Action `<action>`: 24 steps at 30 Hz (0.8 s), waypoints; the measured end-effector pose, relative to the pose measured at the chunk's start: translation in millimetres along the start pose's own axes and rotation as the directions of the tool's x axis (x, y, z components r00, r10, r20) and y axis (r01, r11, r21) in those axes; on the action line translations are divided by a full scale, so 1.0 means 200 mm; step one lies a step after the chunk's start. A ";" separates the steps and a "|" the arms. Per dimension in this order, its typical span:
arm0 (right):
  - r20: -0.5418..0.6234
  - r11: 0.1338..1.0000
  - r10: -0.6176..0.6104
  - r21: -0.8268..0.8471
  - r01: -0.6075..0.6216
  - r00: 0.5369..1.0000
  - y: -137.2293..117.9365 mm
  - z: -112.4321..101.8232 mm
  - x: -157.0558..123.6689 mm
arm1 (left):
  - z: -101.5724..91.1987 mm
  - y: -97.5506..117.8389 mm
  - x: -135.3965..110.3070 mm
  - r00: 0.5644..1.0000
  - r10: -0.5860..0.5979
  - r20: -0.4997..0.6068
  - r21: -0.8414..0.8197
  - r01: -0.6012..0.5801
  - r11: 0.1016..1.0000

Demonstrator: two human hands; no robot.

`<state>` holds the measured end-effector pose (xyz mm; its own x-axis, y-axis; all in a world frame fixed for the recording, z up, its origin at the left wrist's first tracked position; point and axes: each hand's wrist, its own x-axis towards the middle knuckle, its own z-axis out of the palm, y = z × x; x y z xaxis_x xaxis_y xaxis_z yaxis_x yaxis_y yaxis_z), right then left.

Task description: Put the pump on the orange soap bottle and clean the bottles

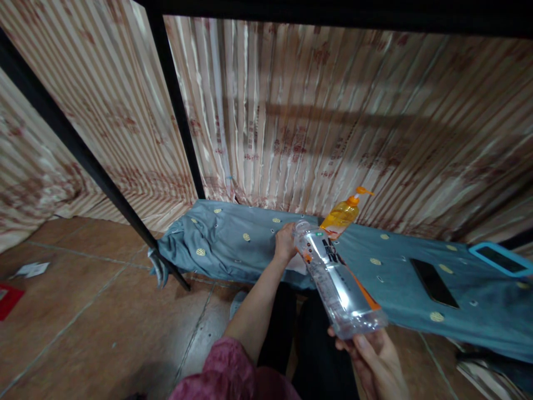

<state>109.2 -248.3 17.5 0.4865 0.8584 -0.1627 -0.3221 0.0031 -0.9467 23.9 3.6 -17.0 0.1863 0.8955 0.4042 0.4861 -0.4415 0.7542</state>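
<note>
A clear, empty-looking plastic bottle (333, 278) with a silver, black and orange label is held tilted across the middle of the view. Its neck points up and to the left, with no cap visible. My left hand (286, 242) is closed round the neck end, its fingers partly hidden behind the bottle. Down at the base, my right hand (372, 355) grips the bottle between thumb and fingers. Behind the bottle stands an orange pump bottle (342, 216) of yellow liquid on the blue-grey cloth (258, 255).
On the cloth to the right lie a dark phone (433, 282) and a light-blue framed object (502, 259). White paper (297, 263) lies under the held bottle. Black metal posts (179, 105) rise at the left. Striped curtains (291, 111) hang behind. A red item (8, 300) lies on the floor.
</note>
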 end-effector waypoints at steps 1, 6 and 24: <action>-0.005 1.000 0.001 0.006 -0.001 1.000 0.00 0.00 0.00 | 0.00 0.00 0.00 1.000 0.004 -0.001 -0.004 -0.004 1.000; -0.013 1.000 -0.009 -0.018 0.009 1.000 -0.01 0.01 0.00 | 0.01 -0.01 0.00 1.000 0.009 -0.007 -0.020 -0.009 1.000; -0.005 0.999 -0.007 -0.039 0.007 1.000 -0.02 0.00 0.00 | 0.00 0.01 0.00 1.000 -0.012 0.005 0.014 0.012 1.000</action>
<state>110.0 -248.7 21.7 0.4927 0.8558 -0.1575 -0.2870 -0.0110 -0.9579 23.9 3.5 -15.5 0.1846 0.9011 0.3924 0.5006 -0.4298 0.7515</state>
